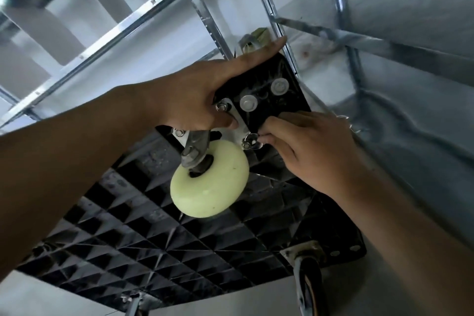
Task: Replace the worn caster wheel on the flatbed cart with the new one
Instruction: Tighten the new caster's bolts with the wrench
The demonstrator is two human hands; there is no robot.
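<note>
Our left hand (195,92) grips the black corner of the flatbed cart (128,226), index finger straight along its edge and thumb pressing the silver mounting plate (239,120) of the pale-yellow caster wheel (209,182). That wheel stands out from the cart's ribbed underside. Our right hand (307,151) pinches a wing nut (250,140) at the plate's corner, near the left hand. A dark-wheeled caster (307,277) sits at the lower corner.

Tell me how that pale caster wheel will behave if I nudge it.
The pale wheel looks hard and smooth, so it would probably spin on its axle. Its fork seems a swivel type, so it may swing sideways. The right hand pinches a nut while the left hand grips the cart, so the plate may wobble.
</note>
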